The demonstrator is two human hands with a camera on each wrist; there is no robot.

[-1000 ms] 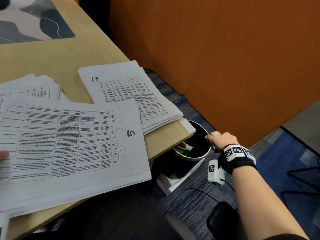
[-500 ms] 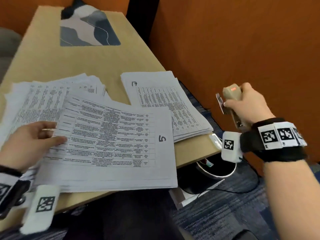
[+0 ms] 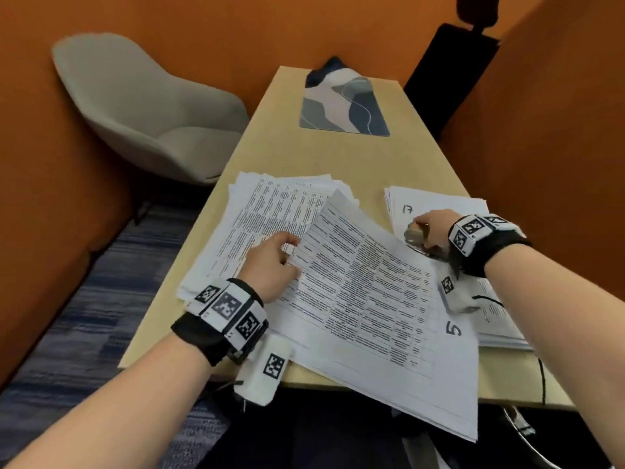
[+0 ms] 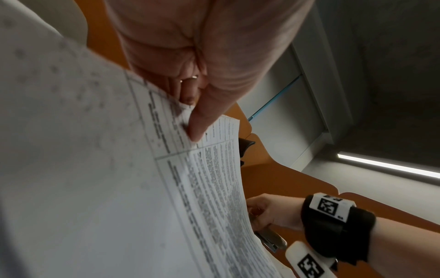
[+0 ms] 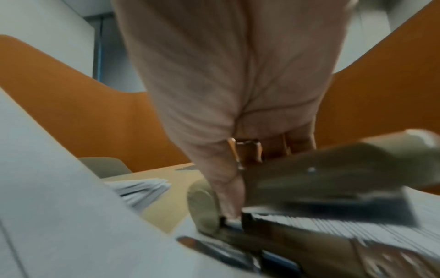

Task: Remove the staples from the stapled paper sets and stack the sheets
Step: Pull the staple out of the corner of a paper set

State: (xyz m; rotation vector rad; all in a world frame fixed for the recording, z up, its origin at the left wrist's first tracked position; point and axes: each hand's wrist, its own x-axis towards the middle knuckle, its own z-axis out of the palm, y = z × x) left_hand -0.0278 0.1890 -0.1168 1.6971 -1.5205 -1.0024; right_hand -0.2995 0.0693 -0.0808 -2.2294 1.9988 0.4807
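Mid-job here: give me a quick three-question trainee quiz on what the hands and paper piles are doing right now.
1. True or false: the left hand pinches a corner of the paper set marked 5.
2. What does the right hand hold? A) stapler B) pen C) scissors
3. Fill in: the right hand's tool rests on the stack marked ___.

Key: 1 true; 2 A, the beige stapler; 3 17.

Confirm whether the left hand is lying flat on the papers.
No: the left hand pinches a sheet corner between thumb and fingers, lifting it off the pile.
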